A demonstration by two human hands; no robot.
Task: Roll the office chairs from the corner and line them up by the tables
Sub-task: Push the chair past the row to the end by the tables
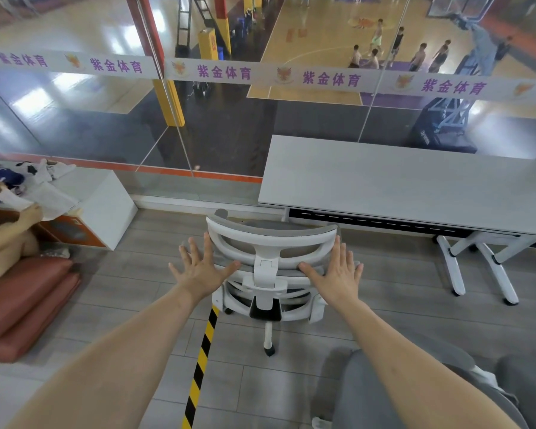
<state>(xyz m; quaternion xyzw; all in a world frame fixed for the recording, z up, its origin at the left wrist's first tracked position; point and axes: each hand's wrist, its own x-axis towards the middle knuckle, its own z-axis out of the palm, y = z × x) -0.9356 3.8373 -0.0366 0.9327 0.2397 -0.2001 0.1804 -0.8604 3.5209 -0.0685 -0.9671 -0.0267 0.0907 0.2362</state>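
Note:
A white office chair [268, 243] with a grey mesh headrest and back stands in front of me, its back toward me, facing the glass wall. It sits just left of a grey table [399, 181] with white legs. My left hand [203, 269] is spread with straight fingers beside the left edge of the chair's headrest frame, thumb near the back. On the other side my right hand [338, 274] is spread the same way by the right edge. I cannot tell whether the palms touch the chair or hover just behind it.
A yellow-black tape strip [200, 363] runs along the floor under the chair. Red cushions [25, 301] and another person's arm [3, 239] are at the left, by a white box [106, 209] with clothes. A grey seat [415, 394] is at the lower right.

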